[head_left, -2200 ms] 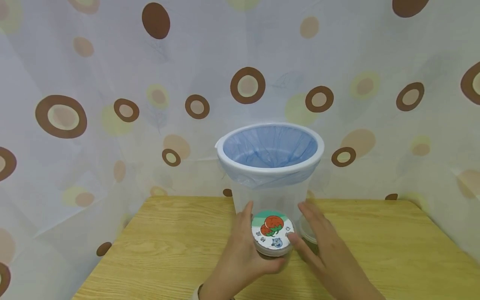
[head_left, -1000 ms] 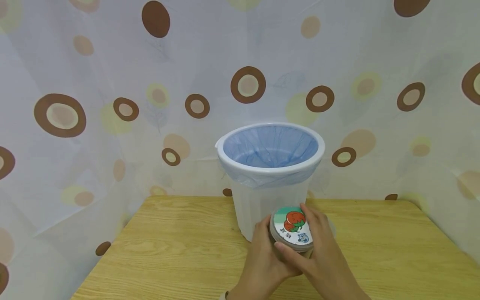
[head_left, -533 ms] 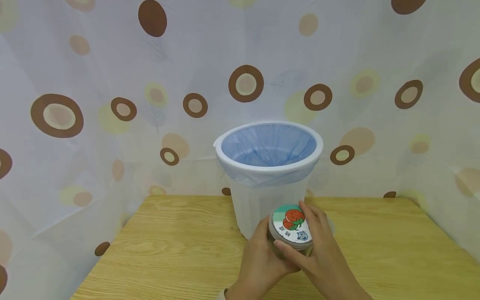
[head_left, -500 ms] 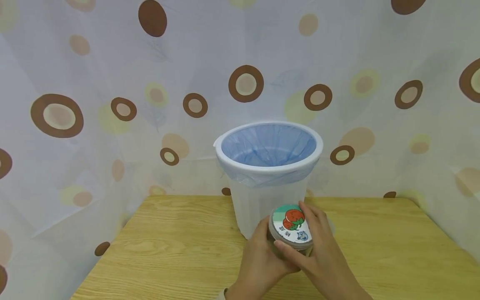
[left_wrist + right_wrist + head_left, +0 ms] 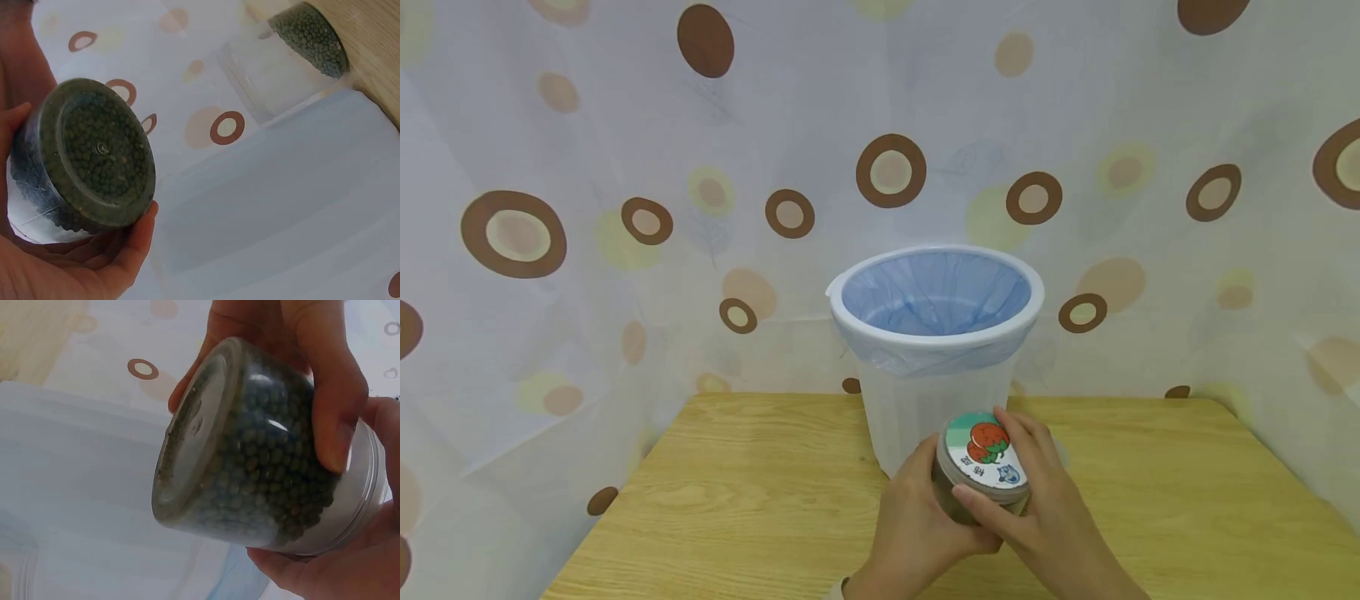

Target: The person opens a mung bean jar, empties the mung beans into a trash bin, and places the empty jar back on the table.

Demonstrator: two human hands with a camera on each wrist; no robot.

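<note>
A clear round jar [image 5: 951,500] part-filled with small green beans is held in the air, slightly tilted, in front of the bin. Its lid [image 5: 973,467] carries a white and green label with red fruits and a small blue figure. My left hand [image 5: 913,529] grips the jar's body from the left. From the right, my right hand [image 5: 1041,500] holds the lid at its edge, thumb in front and fingers behind. Both wrist views show the jar [image 5: 100,150] from below, beans [image 5: 269,450] visible through the wall. Behind my right hand, a second jar [image 5: 309,40] of beans is mostly hidden in the head view.
A white bin [image 5: 917,408] with a blue liner bag [image 5: 936,292] over its rim stands on the wooden table [image 5: 760,492], just behind the jar. A patterned cloth [image 5: 820,100] hangs behind and along both sides.
My right hand has come in from beside the jar and taken hold of its lid. The jar and my left hand have moved right. Over the last second they have barely moved.
</note>
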